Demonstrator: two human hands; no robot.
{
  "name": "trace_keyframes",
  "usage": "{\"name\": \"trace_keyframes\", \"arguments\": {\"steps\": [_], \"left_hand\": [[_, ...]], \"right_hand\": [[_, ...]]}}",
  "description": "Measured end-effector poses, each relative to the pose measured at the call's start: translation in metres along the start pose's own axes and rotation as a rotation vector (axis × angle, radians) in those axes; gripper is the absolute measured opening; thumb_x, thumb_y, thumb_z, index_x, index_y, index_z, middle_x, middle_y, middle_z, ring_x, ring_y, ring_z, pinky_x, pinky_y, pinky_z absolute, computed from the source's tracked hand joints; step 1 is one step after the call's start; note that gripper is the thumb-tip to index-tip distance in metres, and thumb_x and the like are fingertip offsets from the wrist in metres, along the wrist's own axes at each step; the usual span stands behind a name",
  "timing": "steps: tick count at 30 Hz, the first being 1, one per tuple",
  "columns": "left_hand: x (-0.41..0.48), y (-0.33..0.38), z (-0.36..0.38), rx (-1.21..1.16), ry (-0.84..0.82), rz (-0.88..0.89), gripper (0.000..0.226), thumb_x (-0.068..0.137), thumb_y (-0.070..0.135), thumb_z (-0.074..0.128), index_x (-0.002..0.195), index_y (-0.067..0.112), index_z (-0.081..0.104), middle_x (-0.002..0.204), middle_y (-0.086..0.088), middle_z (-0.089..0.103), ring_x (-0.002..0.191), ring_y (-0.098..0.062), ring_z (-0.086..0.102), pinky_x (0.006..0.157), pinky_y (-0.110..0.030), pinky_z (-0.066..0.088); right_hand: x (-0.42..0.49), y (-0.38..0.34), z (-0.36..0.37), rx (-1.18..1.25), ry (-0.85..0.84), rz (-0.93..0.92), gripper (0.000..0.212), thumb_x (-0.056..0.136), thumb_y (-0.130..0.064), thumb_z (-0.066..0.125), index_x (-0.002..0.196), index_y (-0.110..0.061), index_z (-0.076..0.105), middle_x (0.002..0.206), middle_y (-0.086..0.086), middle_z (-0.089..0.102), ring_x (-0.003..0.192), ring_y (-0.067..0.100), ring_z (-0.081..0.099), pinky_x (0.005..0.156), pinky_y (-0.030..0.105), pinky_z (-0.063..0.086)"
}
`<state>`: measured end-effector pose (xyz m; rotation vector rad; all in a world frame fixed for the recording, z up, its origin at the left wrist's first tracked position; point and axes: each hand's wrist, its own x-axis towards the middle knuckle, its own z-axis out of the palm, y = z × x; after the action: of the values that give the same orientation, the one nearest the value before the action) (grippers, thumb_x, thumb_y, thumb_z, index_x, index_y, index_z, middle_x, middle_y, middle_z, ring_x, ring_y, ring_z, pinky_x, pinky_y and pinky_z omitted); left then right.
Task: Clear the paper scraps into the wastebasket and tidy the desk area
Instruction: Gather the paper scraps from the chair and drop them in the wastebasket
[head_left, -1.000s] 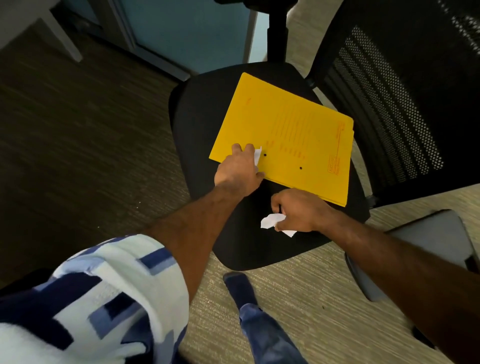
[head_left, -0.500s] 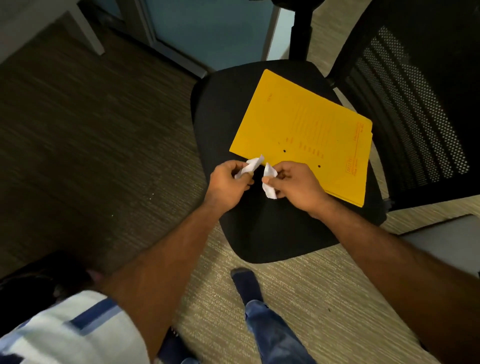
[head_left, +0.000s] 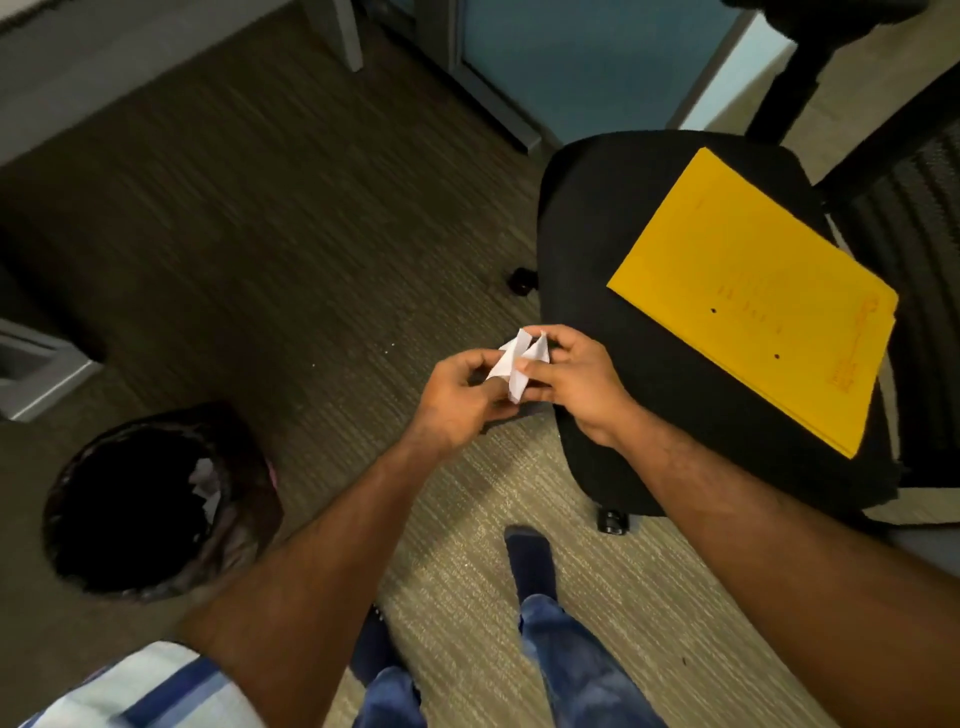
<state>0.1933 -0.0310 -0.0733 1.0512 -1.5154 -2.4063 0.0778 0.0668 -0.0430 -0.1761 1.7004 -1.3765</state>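
Note:
White paper scraps are pinched between my two hands, in the air just left of the black chair seat. My left hand grips them from the left and below. My right hand holds them from the right, fingertips on the paper. A round wastebasket with a black liner stands on the carpet at the lower left, with a few white scraps visible inside it. A yellow folder lies flat on the chair seat.
The chair's mesh back rises at the right and a caster shows under the seat. A desk leg and a blue partition stand at the top. A grey object sits at the left edge. My feet and jeans are below.
Both hands lifted the scraps off the chair seat and brought them together, moving left off the seat edge. My view swung left, bringing the wastebasket into sight.

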Motion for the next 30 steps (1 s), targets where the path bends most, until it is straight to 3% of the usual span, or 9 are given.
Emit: {"name": "trace_keyframes", "arguments": {"steps": [5,10,15,18,21,23,25,27,30], "left_hand": [[-0.029,-0.012,-0.065,0.076,0.163,0.03,0.03,0.08,0.0,0.069,0.083,0.029,0.077,0.089,-0.004,0.074,0.081,-0.022,0.073,0.07,-0.034,0.061],[-0.065,-0.019,-0.129,0.159,0.255,0.045,0.037,0.081,-0.002,0.067,0.083,0.034,0.074,0.081,0.008,0.074,0.069,-0.004,0.07,0.06,-0.017,0.054],[-0.101,-0.028,-0.187,0.065,0.334,0.016,0.025,0.091,0.0,0.056,0.092,0.018,0.072,0.082,0.001,0.073,0.072,-0.008,0.069,0.065,-0.025,0.059],[-0.126,-0.035,-0.22,0.031,0.401,0.043,0.013,0.088,0.012,0.068,0.089,0.024,0.073,0.081,0.007,0.074,0.08,-0.011,0.069,0.076,-0.034,0.058],[-0.15,-0.049,-0.255,0.136,0.479,0.091,0.028,0.075,0.01,0.079,0.095,0.027,0.068,0.089,0.009,0.071,0.08,-0.005,0.067,0.072,-0.024,0.056],[-0.165,-0.058,-0.275,0.101,0.569,0.07,0.027,0.078,0.008,0.077,0.093,0.028,0.066,0.088,0.007,0.071,0.08,-0.008,0.068,0.067,-0.024,0.057],[-0.179,-0.066,-0.297,0.015,0.632,0.036,0.026,0.082,0.004,0.073,0.089,0.029,0.069,0.081,0.007,0.074,0.078,-0.011,0.07,0.064,-0.026,0.059],[-0.188,-0.072,-0.315,-0.011,0.698,0.002,0.028,0.082,0.003,0.073,0.084,0.031,0.071,0.077,0.008,0.075,0.079,-0.013,0.071,0.063,-0.024,0.059],[-0.2,-0.083,-0.35,0.007,0.777,-0.024,0.023,0.08,0.004,0.075,0.095,0.021,0.072,0.093,-0.007,0.075,0.086,-0.023,0.072,0.069,-0.03,0.061]], "right_hand": [[0.001,0.015,0.066,-0.042,-0.114,0.05,0.024,0.085,0.005,0.066,0.101,-0.012,0.061,0.102,0.014,0.071,0.084,0.022,0.073,0.066,0.03,0.061],[0.0,0.029,0.134,-0.167,-0.233,0.075,0.038,0.082,-0.001,0.072,0.117,-0.005,0.056,0.103,0.009,0.071,0.08,0.016,0.072,0.062,0.025,0.06],[-0.003,0.052,0.205,-0.282,-0.3,0.081,0.028,0.082,0.0,0.072,0.108,0.002,0.063,0.099,0.013,0.07,0.078,0.016,0.07,0.062,0.023,0.058],[-0.007,0.067,0.249,-0.293,-0.3,0.095,0.013,0.081,0.003,0.071,0.091,-0.003,0.063,0.092,0.014,0.069,0.079,0.02,0.068,0.074,0.033,0.06],[-0.014,0.082,0.292,-0.283,-0.342,0.156,0.014,0.08,0.006,0.071,0.088,-0.003,0.064,0.087,0.01,0.069,0.071,0.014,0.069,0.061,0.021,0.059],[-0.019,0.093,0.317,-0.319,-0.357,0.189,0.015,0.08,0.005,0.071,0.092,0.001,0.064,0.091,0.012,0.069,0.079,0.019,0.069,0.064,0.023,0.06],[-0.024,0.105,0.345,-0.325,-0.369,0.224,0.01,0.081,0.005,0.069,0.081,-0.003,0.064,0.087,0.01,0.069,0.079,0.021,0.068,0.067,0.025,0.06],[-0.026,0.116,0.365,-0.307,-0.414,0.242,0.027,0.085,0.007,0.065,0.066,-0.012,0.068,0.075,0.003,0.07,0.072,0.014,0.067,0.065,0.022,0.058],[-0.03,0.129,0.405,-0.32,-0.463,0.256,0.013,0.086,0.004,0.064,0.079,-0.006,0.067,0.085,0.009,0.07,0.076,0.017,0.066,0.071,0.027,0.058]]}}
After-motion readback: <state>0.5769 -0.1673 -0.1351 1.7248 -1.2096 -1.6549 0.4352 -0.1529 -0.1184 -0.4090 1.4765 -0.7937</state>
